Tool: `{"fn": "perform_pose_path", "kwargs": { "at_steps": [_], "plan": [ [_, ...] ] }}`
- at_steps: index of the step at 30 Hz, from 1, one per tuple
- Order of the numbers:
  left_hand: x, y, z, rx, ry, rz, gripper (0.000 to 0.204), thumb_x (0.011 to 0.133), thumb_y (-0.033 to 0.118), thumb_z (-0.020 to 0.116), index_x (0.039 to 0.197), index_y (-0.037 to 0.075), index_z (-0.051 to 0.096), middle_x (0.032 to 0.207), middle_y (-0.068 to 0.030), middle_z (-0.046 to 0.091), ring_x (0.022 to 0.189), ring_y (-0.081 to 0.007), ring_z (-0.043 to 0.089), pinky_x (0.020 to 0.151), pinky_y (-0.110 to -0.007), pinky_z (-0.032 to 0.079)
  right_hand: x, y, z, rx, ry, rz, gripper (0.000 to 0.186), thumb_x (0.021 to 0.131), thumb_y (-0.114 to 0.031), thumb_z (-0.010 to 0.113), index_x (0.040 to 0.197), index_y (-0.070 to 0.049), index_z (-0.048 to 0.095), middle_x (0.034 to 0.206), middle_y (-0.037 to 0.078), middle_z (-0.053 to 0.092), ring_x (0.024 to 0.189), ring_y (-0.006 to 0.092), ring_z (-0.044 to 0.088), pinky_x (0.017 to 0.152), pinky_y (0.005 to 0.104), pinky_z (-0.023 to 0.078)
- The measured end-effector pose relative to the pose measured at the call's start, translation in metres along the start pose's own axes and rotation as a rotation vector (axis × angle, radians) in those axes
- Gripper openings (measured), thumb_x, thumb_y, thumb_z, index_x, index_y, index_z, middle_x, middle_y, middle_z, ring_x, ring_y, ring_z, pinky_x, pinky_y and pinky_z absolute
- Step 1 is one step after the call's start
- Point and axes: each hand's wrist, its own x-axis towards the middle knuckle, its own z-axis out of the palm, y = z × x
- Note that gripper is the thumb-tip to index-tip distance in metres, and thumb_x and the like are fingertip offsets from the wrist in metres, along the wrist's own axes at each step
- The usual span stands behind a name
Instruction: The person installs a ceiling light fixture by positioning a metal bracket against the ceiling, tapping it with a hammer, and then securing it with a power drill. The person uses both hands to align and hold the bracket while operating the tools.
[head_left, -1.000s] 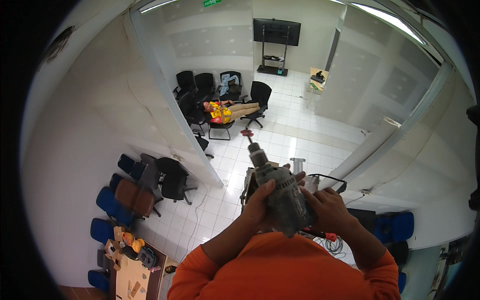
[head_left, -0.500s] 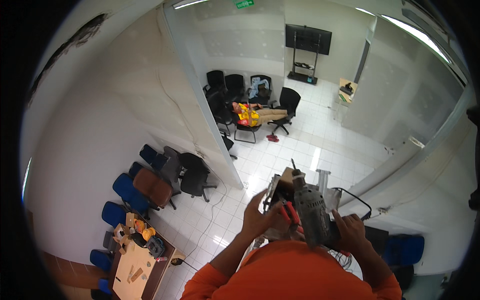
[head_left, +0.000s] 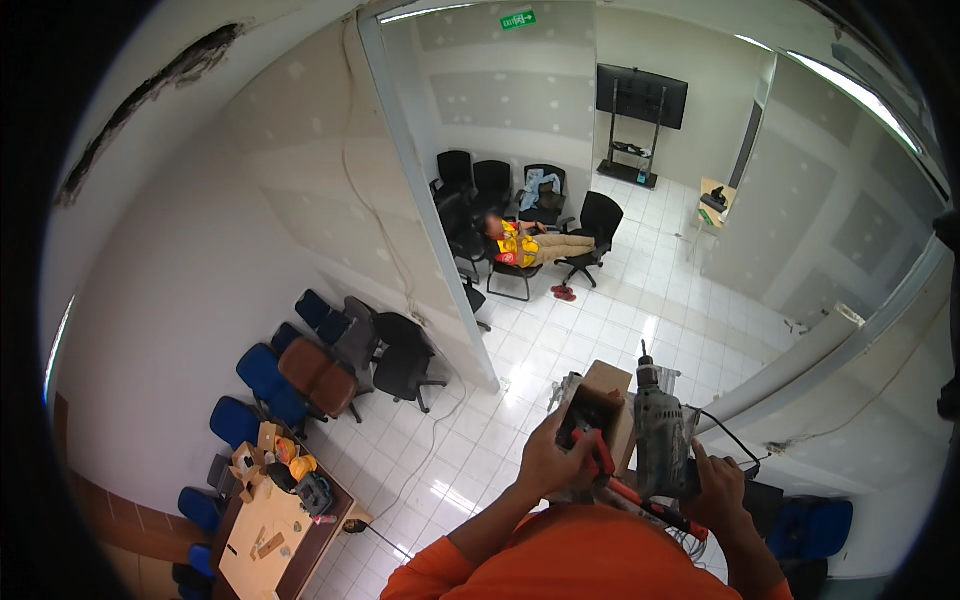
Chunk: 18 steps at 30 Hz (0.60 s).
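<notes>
My right hand (head_left: 718,488) grips the rear handle of a worn grey power drill (head_left: 660,432). Its bit (head_left: 644,348) points away from me, and a black cord (head_left: 728,428) curves off its right side. Just left of the drill stands a cardboard box (head_left: 612,378) with a dark inside. My left hand (head_left: 556,458) is closed at the box's near side, on a red-handled tool (head_left: 597,450) whose working end is hidden. Below the drill lies a long red and black tool (head_left: 655,506). Beneath the box, the support is mostly hidden by my arms and orange top.
A wall edge (head_left: 440,240) divides the space ahead. Beyond it, a person (head_left: 520,245) reclines across chairs, and a screen (head_left: 640,97) stands on a stand. On the left are several chairs (head_left: 320,370) and a cluttered table (head_left: 250,560). A cable (head_left: 440,425) crosses the tiled floor.
The drill has shifted right and turned more upright, uncovering the cardboard box's opening. My left hand and the red-handled tool have moved slightly right; the view has swung left.
</notes>
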Motion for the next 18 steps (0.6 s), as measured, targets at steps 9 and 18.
{"fn": "perform_pose_path", "kwargs": {
  "at_steps": [9, 18],
  "plan": [
    [0.016, -0.034, 0.008, 0.035, 0.012, 0.005, 0.048, 0.098, 0.028, 0.058, 0.139, 0.004, 0.056, 0.124, -0.0222, 0.067, 0.117, -0.0351, 0.065, 0.099, -0.038, 0.049, -0.010, 0.007, 0.005, 0.000, -0.004, 0.017, 0.081, 0.057, -0.021, 0.081, 0.130, 0.007, 0.058, 0.075, 0.013, 0.063, 0.067, 0.0309, 0.065, 0.069, 0.0425, 0.049],
    [0.017, -0.020, 0.003, 0.104, -0.021, -0.112, 0.043, 0.098, 0.026, 0.055, 0.137, 0.007, 0.060, 0.113, -0.0274, 0.068, 0.104, -0.0408, 0.068, 0.092, -0.042, 0.054, -0.009, 0.009, 0.007, -0.020, -0.032, 0.007, 0.080, 0.059, -0.023, 0.080, 0.130, 0.006, 0.058, 0.077, 0.013, 0.063, 0.068, 0.0312, 0.064, 0.070, 0.0427, 0.049]
  ]
}}
